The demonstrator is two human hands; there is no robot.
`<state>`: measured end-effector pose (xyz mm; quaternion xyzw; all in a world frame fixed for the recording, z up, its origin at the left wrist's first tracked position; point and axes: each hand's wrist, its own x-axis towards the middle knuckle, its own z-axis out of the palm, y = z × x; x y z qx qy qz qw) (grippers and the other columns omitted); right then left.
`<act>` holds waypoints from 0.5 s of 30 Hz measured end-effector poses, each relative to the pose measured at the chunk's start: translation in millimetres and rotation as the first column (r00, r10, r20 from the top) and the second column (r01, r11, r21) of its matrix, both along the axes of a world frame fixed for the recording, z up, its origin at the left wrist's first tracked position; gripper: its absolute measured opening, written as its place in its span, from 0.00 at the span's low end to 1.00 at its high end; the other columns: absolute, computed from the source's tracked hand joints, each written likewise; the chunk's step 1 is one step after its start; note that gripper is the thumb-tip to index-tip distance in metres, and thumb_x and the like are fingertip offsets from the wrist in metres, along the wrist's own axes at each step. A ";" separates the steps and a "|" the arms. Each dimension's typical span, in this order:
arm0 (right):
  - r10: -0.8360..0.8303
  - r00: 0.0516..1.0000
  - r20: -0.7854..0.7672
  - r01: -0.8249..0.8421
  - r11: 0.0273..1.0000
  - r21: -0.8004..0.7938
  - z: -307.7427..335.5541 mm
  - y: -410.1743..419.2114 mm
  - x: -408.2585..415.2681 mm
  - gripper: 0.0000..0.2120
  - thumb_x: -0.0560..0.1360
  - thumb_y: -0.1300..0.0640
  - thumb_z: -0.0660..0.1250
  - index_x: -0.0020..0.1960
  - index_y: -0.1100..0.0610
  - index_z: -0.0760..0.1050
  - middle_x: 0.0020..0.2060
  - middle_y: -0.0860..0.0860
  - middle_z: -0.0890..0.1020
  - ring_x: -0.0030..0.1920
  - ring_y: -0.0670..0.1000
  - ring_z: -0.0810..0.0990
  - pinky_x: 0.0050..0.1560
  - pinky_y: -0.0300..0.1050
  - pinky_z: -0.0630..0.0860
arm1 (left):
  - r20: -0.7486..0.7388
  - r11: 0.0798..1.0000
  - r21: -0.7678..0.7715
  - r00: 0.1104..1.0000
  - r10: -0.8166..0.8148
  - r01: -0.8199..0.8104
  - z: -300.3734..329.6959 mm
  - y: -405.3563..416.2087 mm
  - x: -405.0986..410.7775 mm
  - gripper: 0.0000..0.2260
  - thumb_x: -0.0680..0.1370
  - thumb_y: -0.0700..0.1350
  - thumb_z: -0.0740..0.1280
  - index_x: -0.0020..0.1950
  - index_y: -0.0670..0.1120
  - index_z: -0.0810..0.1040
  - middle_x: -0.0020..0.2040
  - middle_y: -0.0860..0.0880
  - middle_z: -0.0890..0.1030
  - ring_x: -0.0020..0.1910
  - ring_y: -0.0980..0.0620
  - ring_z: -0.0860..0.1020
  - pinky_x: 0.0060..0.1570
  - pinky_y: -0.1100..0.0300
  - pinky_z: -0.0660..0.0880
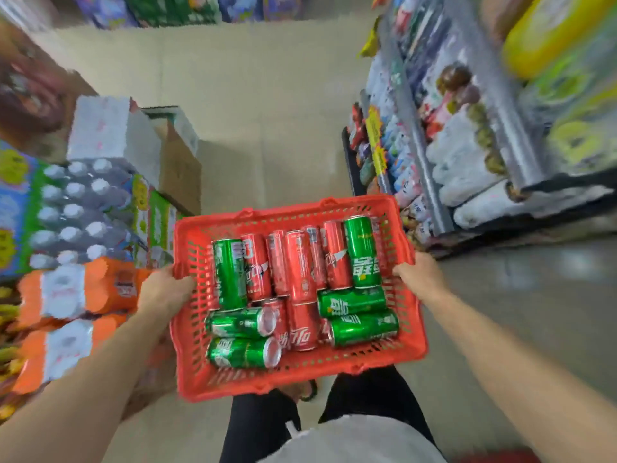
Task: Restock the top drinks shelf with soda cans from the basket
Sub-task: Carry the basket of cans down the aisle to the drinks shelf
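Basket (187,362) of cans (300,265): left hand (163,289) and right hand (417,279) each grip a side rim, fingers curled. Open floor (267,111) ahead between shelves (467,145).

Shop aisle, pale tiled floor (253,95) running ahead. Left: stacked drink packs (76,208), cardboard box (180,162), orange-wrapped bundles (76,289). Right: shelving unit (494,138) packed with blurred goods, yellow price tags (375,142) along its edge

Shop aisle: stocked shelves (467,155) right, shrink-wrapped bottle packs (80,208) and cartons (180,162) stacked left
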<state>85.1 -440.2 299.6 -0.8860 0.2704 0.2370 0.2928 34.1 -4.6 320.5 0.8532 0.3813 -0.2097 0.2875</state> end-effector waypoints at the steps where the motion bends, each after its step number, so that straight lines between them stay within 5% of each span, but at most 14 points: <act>1: -0.056 0.998 0.007 0.056 0.998 0.022 14.3 -8.8 -17.5 0.01 0.69 0.58 0.70 0.40 0.55 0.80 0.38 0.55 0.83 0.43 0.58 0.82 0.41 0.46 0.73 | 0.003 0.997 0.023 0.997 -0.078 0.078 16.2 -7.7 8.2 0.20 0.70 0.53 0.69 0.57 0.43 0.83 0.52 0.36 0.84 0.52 0.36 0.82 0.55 0.46 0.79; 3: -0.166 0.986 -0.007 0.166 0.984 0.062 33.9 -29.0 -52.8 0.02 0.68 0.59 0.70 0.41 0.55 0.80 0.37 0.54 0.83 0.42 0.57 0.82 0.41 0.45 0.74 | 0.001 0.975 0.065 0.977 -0.212 0.212 46.4 -27.9 22.9 0.15 0.74 0.50 0.71 0.54 0.42 0.83 0.51 0.34 0.84 0.53 0.34 0.81 0.54 0.46 0.78; 7: -0.330 0.943 -0.050 0.333 0.939 0.086 54.9 -75.8 -115.5 0.08 0.67 0.55 0.69 0.44 0.54 0.81 0.39 0.52 0.85 0.43 0.57 0.83 0.48 0.48 0.80 | -0.016 0.914 0.112 0.921 -0.390 0.390 79.2 -80.8 38.6 0.05 0.74 0.42 0.73 0.49 0.45 0.82 0.34 0.47 0.78 0.34 0.46 0.77 0.39 0.53 0.72; 9: -0.381 0.922 -0.069 0.386 0.918 0.090 58.0 -101.3 -143.6 0.09 0.67 0.55 0.69 0.46 0.54 0.82 0.40 0.52 0.85 0.44 0.57 0.84 0.51 0.49 0.81 | -0.037 0.885 0.107 0.892 -0.451 0.452 82.8 -112.5 43.3 0.06 0.73 0.40 0.74 0.50 0.45 0.82 0.34 0.48 0.78 0.32 0.51 0.76 0.36 0.54 0.70; 15: -0.600 0.798 -0.065 0.603 0.793 0.082 68.2 -176.5 -225.0 0.08 0.68 0.55 0.68 0.47 0.51 0.82 0.44 0.53 0.86 0.47 0.58 0.84 0.52 0.50 0.81 | -0.073 0.828 -0.009 0.826 -0.559 0.560 73.2 -223.5 42.7 0.13 0.70 0.44 0.75 0.54 0.44 0.83 0.44 0.41 0.85 0.39 0.43 0.83 0.46 0.51 0.80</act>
